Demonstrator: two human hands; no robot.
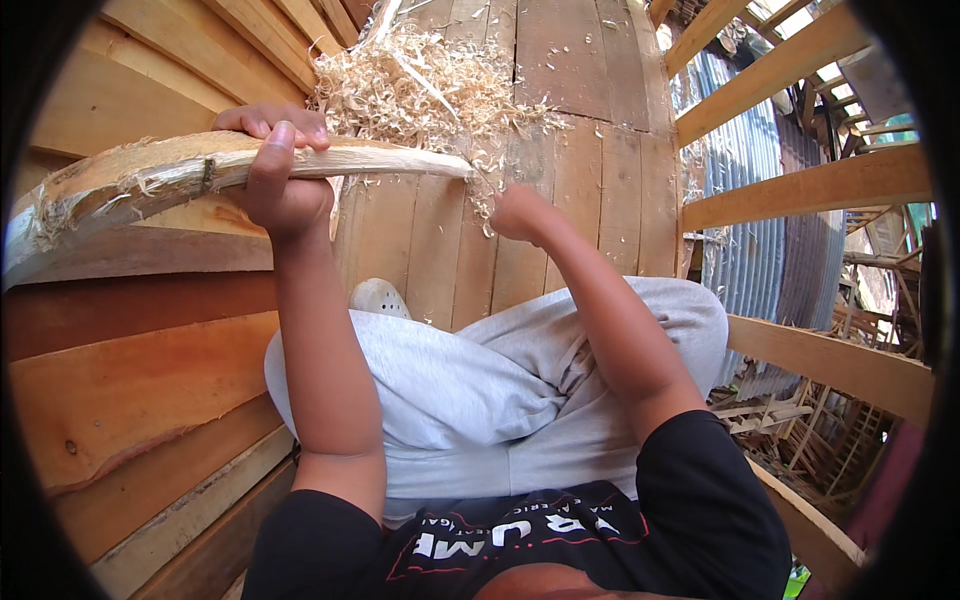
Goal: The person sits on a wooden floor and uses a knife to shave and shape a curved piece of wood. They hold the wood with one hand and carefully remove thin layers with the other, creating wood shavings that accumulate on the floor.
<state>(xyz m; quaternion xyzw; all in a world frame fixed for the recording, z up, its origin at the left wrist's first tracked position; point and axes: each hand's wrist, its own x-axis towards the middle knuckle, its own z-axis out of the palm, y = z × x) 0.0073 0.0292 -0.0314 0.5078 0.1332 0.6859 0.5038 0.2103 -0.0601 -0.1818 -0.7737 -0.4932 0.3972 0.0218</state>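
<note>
A long curved piece of wood (pixel 392 160), stripped pale and roughly shaved, runs from the left rim to a narrow tip in the middle. My left hand (pixel 283 178) is closed round it, the thumb over the top. Frayed fibres and a dark mark show on its thicker left part. Just to the right of the tip and a little nearer me is my right hand (pixel 522 214), closed in a fist, apart from the wood. Whatever the fist may hold is hidden.
Curly wood shavings (pixel 410 88) are heaped on the plank floor (pixel 580 180) beyond the wood. Stacked boards (pixel 140 385) rise close on my left. A wooden railing (pixel 800 187) borders the right, with corrugated metal sheets (pixel 745 190) outside it. A light perforated shoe (pixel 380 297) shows by my crossed legs.
</note>
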